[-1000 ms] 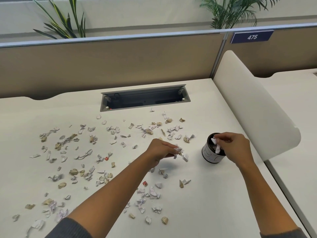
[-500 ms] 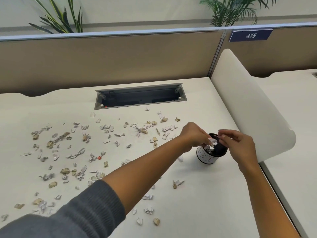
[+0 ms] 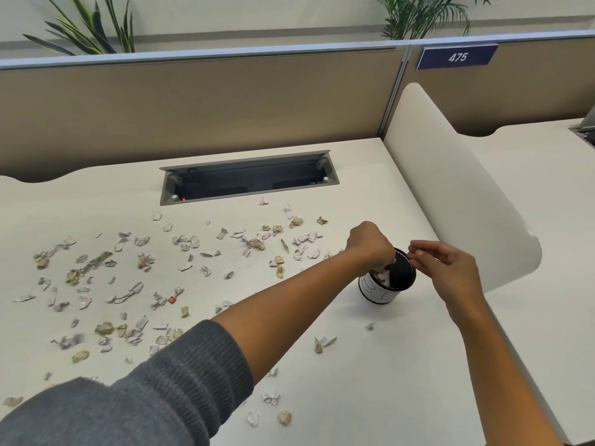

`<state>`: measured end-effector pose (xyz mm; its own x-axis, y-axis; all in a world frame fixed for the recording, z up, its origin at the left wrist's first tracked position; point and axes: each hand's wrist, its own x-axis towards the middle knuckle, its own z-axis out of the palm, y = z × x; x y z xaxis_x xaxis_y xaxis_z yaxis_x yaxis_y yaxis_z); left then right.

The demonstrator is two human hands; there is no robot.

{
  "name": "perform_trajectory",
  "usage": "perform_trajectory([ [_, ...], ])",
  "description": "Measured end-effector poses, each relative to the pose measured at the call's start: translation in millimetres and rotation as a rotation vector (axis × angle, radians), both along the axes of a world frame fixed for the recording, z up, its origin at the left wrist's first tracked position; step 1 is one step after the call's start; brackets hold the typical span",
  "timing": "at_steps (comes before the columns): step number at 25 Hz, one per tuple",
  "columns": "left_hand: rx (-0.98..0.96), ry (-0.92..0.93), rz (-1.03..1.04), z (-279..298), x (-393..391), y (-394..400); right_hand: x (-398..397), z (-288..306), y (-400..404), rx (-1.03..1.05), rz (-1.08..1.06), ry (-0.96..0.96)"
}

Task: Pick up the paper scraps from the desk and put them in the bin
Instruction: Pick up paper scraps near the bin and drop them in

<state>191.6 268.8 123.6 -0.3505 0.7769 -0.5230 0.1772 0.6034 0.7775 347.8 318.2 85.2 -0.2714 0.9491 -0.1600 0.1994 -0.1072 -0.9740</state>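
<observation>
Right now both hands meet at the bin (image 3: 383, 289), a small black mesh cup with a white label that stands on the bench (image 3: 370, 391) near its right edge, beside the white divider (image 3: 457, 194). The left hand (image 3: 370, 244) reaches across the body, its fingers (image 3: 386, 263) curled down into the bin's mouth; white paper shows just beneath them at the rim, but whether they are pinching it or have let go I cannot tell. The right hand (image 3: 450, 272) hovers just right of the rim, fingers (image 3: 418, 252) loosely bent and apart, and seems to hold nothing; a pale speck at the tips is too small to read.

What the coming move turns on is direction. Nearly all the scraps (image 3: 128, 284) lie left of the bin, in a broad scatter across the bench's middle and left, so the left hand has the natural reach once it leaves the bin. The nearest dense cluster (image 3: 302, 246) sits just behind and left of the left wrist. A few strays favour the other hand: one small scrap (image 3: 369, 326) just in front of the bin, and a pair (image 3: 323, 343) a little nearer the body.

I judge the task far from finished, with most of the scatter lying untouched. The scraps are small, crumpled and light, so they should pinch easily.
</observation>
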Motion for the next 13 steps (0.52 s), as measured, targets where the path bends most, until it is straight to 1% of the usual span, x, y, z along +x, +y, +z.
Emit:
perform_trajectory([
  [5,0.11,-0.054,0.037,1,-8,-12,-7,7,-9,0.017,0.023,-0.015],
  [7,0.16,-0.05,0.052,-3,-13,-20,-10,11,-18,0.07,0.006,-0.087],
  [9,0.211,0.031,0.051,-11,-21,-32,-11,14,-35,0.245,-0.021,-0.199],
  [10,0.235,0.102,0.039,-17,-27,-40,-13,15,-46,0.342,-0.005,-0.213],
  [11,0.258,0.178,0.015,-24,-32,-50,-14,13,-59,0.417,0.041,-0.201],
  [13,0.268,0.293,-0.086,-42,-43,-73,-16,0,-83,0.487,0.19,-0.222],
])
